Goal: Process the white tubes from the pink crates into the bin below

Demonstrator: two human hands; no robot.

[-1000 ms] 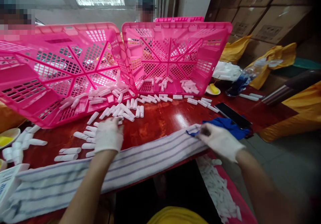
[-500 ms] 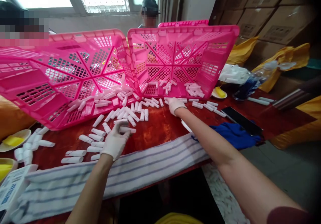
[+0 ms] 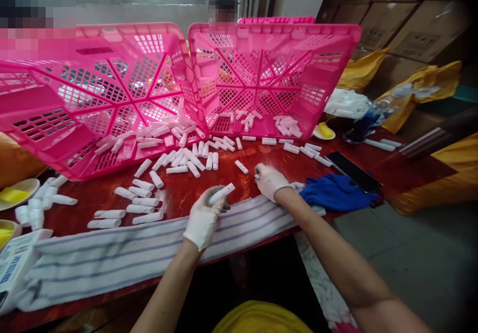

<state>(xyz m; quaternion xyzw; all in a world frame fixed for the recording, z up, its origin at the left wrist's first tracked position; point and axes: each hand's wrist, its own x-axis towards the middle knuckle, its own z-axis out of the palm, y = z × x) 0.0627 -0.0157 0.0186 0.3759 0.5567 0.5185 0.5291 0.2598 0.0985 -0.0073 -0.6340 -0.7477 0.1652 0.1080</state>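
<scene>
over the striped towel (image 3: 112, 258) in the head view, the gloved left hand (image 3: 203, 218) has its fingers curled closed round a white tube (image 3: 223, 193), tilted up rightward. near the blue cloth (image 3: 336, 192), the gloved right hand's (image 3: 272, 181) fingers bend inward; i cannot tell what they grip. loose tubes (image 3: 148, 217) lie on the red table (image 3: 224, 173).

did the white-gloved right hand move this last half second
Yes, the hand drew back from the right pink plastic basket toward the striped white towel.
</scene>
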